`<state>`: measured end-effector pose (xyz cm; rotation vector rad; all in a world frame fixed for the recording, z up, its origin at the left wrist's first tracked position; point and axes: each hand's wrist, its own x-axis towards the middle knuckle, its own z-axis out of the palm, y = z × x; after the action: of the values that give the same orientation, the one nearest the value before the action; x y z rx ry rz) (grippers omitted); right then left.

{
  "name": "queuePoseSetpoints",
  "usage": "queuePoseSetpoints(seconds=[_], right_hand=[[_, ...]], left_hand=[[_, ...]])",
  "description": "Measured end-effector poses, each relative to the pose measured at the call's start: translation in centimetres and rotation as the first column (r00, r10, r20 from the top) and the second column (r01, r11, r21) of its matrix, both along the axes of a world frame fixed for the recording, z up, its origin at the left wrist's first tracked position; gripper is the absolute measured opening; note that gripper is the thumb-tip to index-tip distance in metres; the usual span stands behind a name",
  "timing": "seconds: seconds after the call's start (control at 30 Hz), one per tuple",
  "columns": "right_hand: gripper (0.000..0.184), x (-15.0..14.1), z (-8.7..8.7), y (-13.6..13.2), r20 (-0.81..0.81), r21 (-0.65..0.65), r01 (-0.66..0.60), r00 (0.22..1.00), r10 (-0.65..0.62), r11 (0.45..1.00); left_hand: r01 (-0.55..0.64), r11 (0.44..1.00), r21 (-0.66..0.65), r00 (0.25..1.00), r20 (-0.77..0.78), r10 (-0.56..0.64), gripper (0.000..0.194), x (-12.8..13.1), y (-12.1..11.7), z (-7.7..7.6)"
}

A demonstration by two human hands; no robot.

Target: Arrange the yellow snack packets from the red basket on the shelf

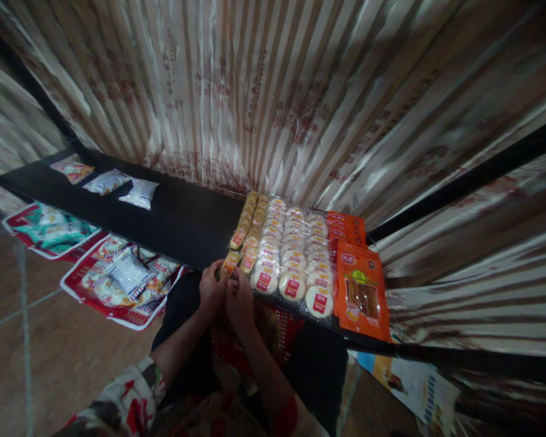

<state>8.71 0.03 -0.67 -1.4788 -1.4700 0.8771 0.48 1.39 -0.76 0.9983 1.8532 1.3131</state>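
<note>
Both hands meet at the front edge of a black shelf (pixel 186 227). Between them is a small wrapped snack (pixel 231 262) with a yellow and green wrapper. My left hand (pixel 212 285) is closed on its left side, and my right hand (pixel 239 296) grips it from the right. Just beyond lie two rows of similar wrapped snacks (pixel 249 255). To their right, several rows of round white packaged cakes (pixel 292 284) overlap one another. Orange snack packets (pixel 363 291) stand at the right end of these rows.
Three small packets (pixel 139 193) lie at the shelf's left part. Below its front edge, a red bag (pixel 122 282) and a bag of green packets (pixel 50 230) rest on the floor. A printed bag (pixel 414 388) lies at lower right. Striped sheeting (pixel 236 91) hangs behind.
</note>
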Motion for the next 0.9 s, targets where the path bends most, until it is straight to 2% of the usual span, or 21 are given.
queuePoseSetpoints(seconds=[0.17,0.3,0.5,0.73,0.9], right_hand=[[0.043,-0.1,0.2,0.2,0.033,0.005,-0.015,0.999,0.015,1.0],[0.041,-0.3,0.3,0.4,0.05,0.03,-0.029,0.998,0.028,0.999],[0.048,-0.9,0.6,0.9,0.049,-0.025,-0.025,0.998,0.026,0.999],[0.046,-1.5,0.5,1.9,0.003,-0.005,-0.018,1.0,0.018,1.0],[0.047,-2.0,0.0,2.7,0.046,0.005,-0.01,0.999,0.01,1.0]], left_hand=[[0.001,1.0,0.012,1.0,-0.02,-0.001,0.025,-0.2,0.3,0.1],[0.036,0.998,0.046,0.993,-0.117,-0.031,0.026,-0.4,0.8,-0.3],[0.072,0.997,0.042,0.982,-0.176,-0.063,0.027,-0.7,2.1,-0.8],[0.057,0.997,0.057,0.992,-0.115,-0.05,0.024,-0.4,3.6,-0.4],[0.055,0.996,0.067,0.997,-0.064,-0.051,0.026,-0.4,4.5,-0.2]])
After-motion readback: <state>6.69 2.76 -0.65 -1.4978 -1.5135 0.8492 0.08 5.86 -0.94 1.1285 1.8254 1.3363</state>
